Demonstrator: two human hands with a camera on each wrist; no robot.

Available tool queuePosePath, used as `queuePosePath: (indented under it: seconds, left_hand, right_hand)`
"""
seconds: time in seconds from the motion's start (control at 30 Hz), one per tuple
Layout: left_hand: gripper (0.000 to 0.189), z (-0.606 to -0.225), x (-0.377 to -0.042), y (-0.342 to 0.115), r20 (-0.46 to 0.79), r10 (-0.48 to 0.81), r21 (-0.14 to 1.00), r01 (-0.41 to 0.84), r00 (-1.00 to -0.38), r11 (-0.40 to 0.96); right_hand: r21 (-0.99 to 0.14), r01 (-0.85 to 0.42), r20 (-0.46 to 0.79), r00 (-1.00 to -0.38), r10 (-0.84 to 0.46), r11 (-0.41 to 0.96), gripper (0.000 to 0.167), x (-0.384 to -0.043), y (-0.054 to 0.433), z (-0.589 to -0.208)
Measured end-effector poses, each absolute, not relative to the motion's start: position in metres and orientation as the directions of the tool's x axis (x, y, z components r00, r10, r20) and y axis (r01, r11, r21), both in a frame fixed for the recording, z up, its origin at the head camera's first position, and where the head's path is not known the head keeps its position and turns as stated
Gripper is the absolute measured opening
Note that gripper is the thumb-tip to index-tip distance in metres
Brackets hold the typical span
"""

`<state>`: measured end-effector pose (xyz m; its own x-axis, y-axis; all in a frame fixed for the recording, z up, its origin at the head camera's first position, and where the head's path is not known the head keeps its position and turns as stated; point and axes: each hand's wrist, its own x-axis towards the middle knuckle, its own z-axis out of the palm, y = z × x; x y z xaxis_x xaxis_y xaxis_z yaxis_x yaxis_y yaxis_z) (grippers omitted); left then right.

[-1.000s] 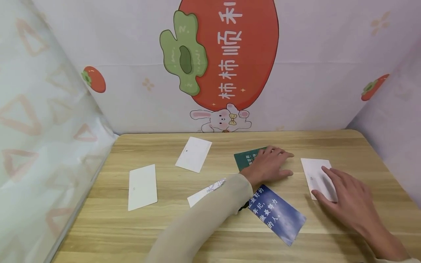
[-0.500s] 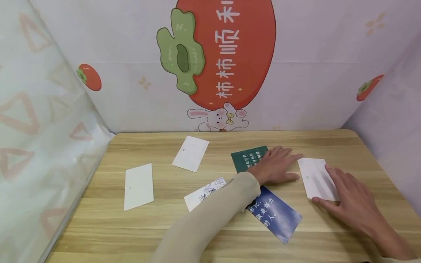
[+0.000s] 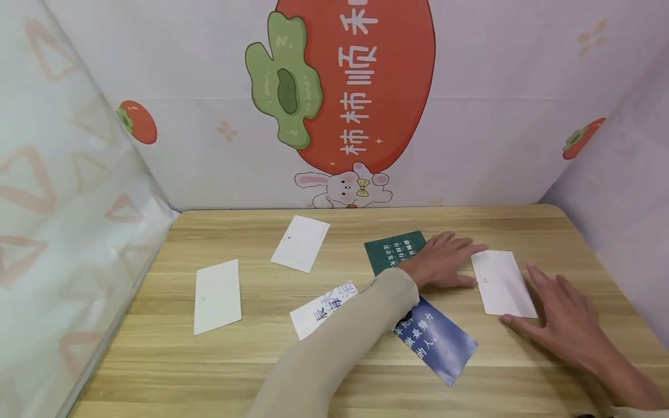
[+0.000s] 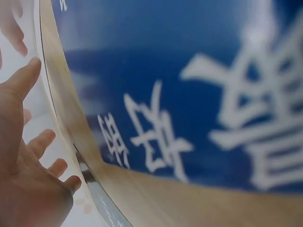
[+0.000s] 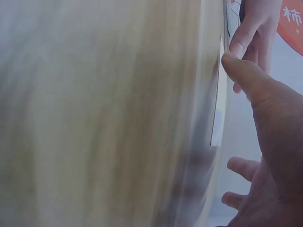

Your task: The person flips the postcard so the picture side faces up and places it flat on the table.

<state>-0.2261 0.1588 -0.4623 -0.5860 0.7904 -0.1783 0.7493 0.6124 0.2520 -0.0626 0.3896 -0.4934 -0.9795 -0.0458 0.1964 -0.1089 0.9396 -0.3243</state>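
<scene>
A white card (image 3: 504, 283) lies flat on the right of the table, between my two hands. My left hand (image 3: 444, 260) is spread low over the table, its fingertips right at the card's left edge. My right hand (image 3: 564, 316) is spread on the other side, thumb tip at the card's lower edge and index finger just off its right edge. Under the left wrist lie a green card (image 3: 389, 252) with white writing and a blue card (image 3: 441, 348), both partly covered. The right wrist view shows the white card (image 5: 218, 109) nearly edge-on.
Two white cards, one at the left (image 3: 218, 297) and one further back (image 3: 300, 244), lie face down on the wooden table (image 3: 157, 371). A white card with dark lettering (image 3: 319, 310) is partly under the left sleeve. A printed cloth (image 3: 470, 104) stands behind the table.
My left hand has slid right, up to the white card's left edge. The right hand has drawn slightly right, uncovering more of that card. The view has shifted a little.
</scene>
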Motion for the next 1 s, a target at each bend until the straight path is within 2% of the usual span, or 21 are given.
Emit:
queuePosePath:
  seconds: [0.17,0.33,0.57,1.0]
  left_hand:
    - [0.083,-0.462,-0.229,0.162,-0.203,0.783,0.219,0.752,-0.588,0.621]
    - [0.083,-0.462,-0.229,0.164,-0.214,0.771,0.19,0.749,-0.6,0.635]
    - [0.077,-0.461,-0.227,0.167,-0.177,0.768,0.228,0.733,-0.616,0.641]
    - [0.07,-0.461,-0.224,0.173,-0.143,0.757,0.251,0.717,-0.637,0.651]
  right_hand:
    - [-0.312,-0.116,0.194,-0.979,-0.057,0.943,0.123,-0.061,0.391,-0.495]
    - [-0.316,-0.085,0.111,-0.992,-0.052,0.945,0.113,-0.057,0.389,-0.495]
    - [-0.322,-0.059,0.028,-0.998,-0.053,0.945,0.103,-0.054,0.385,-0.495]
    - [-0.308,-0.06,0.065,-0.997,-0.042,0.949,0.101,-0.054,0.38,-0.494]
